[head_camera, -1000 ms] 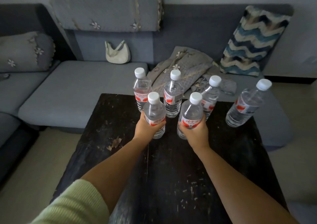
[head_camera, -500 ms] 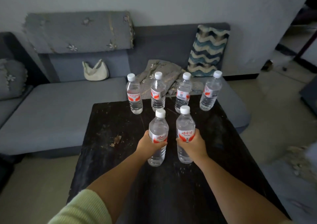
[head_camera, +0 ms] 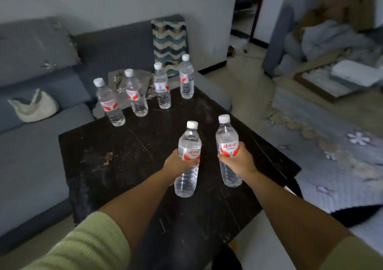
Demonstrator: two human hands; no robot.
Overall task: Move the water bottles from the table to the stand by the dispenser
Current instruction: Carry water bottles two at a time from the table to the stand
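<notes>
My left hand [head_camera: 178, 163] grips a clear water bottle [head_camera: 188, 143] with a white cap and red label, lifted above the dark table [head_camera: 99, 145]. In my right hand [head_camera: 238, 162] is a second, matching bottle [head_camera: 227, 137], held upright a little higher. Several more bottles stand in a row at the table's far edge, from the leftmost [head_camera: 109, 104] to the rightmost [head_camera: 186, 77]. No stand or dispenser is in view.
A grey sofa [head_camera: 37, 145] wraps the table's left and far sides, with a white bag [head_camera: 35, 108] and a zigzag cushion [head_camera: 170, 44] on it. A flowered quilt [head_camera: 331, 145] lies to the right. A doorway [head_camera: 246, 21] and piled bedding [head_camera: 331, 37] are at the back right.
Both hands have lifted their bottles off the table and drawn them back toward me. The view has swung to the right, bringing the doorway and quilt into sight.
</notes>
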